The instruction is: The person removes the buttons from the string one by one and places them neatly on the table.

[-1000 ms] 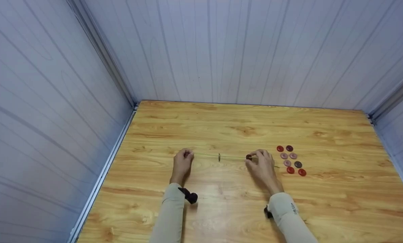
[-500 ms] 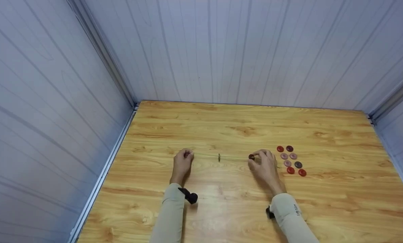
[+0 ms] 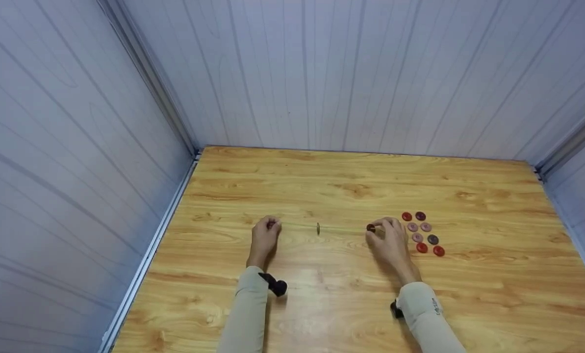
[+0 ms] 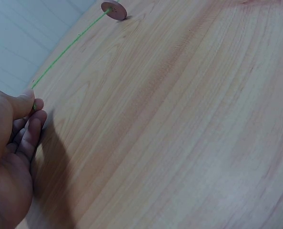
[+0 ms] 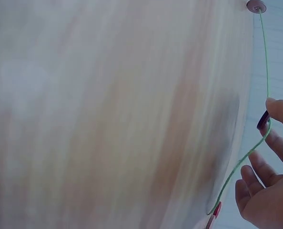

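Observation:
A thin green string (image 4: 70, 47) is stretched above the wooden table between two hands. My left hand (image 3: 264, 240) pinches its left end between thumb and finger. Midway along it, a pinkish-brown button (image 4: 115, 10) stands on edge, threaded on the string. My right hand (image 3: 391, 245) pinches a dark button (image 5: 263, 120) between thumb and forefinger, its other fingers loosely bent. The string runs to that dark button and leaves below it in a slack curve; fingers hide whether it passes through the holes. In the head view, the right hand covers the loose tail.
Just right of my right hand, several red, pink and dark buttons lie flat on the table, among them a red button (image 3: 438, 251) and a dark grey button (image 3: 433, 239). Pale panel walls (image 3: 321, 73) border the wooden table (image 3: 321, 186) at back and sides.
My right hand has slid a little to the right with the dark button, farther from the pinkish-brown one. The left hand and the middle button stay where they were.

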{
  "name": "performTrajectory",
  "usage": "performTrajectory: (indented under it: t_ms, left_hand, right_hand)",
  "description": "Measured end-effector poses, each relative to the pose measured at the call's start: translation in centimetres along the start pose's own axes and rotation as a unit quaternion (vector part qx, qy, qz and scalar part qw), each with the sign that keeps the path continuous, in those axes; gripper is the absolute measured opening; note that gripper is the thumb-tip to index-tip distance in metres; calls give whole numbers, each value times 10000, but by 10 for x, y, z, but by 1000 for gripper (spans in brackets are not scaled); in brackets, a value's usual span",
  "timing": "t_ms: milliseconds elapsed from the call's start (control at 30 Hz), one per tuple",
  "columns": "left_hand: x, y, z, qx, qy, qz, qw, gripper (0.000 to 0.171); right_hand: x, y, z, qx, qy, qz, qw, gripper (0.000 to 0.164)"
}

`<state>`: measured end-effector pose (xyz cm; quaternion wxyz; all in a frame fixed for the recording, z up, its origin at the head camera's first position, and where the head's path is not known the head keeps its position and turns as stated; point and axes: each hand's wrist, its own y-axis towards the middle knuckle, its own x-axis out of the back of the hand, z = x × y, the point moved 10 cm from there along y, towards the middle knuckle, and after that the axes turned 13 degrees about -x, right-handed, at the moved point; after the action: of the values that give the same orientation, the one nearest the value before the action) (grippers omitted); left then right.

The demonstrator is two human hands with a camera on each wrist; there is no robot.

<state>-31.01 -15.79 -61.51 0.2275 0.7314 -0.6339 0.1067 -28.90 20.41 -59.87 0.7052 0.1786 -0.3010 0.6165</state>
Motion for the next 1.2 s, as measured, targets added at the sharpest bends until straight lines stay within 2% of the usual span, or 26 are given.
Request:
performTrajectory:
  t_ms: [200, 633, 933, 1200]
  left_hand:
    - [-2, -1, 1, 106, -22, 161, 9998, 12]
    - [0, -1, 0, 70, -103, 54, 9999, 10]
    - [0, -1, 0, 29, -45, 61, 10000, 11]
    - [0, 0, 0, -39, 45, 5, 10000, 13]
  right_hand:
    - [5, 0, 0, 186, 4, -144, 9997, 30]
    - [13, 1, -9, -49, 49, 5, 10000, 32]
    - [17, 4, -14, -96, 27, -103, 9999, 33]
    - [24, 2, -12, 76, -151, -304, 9994, 32]
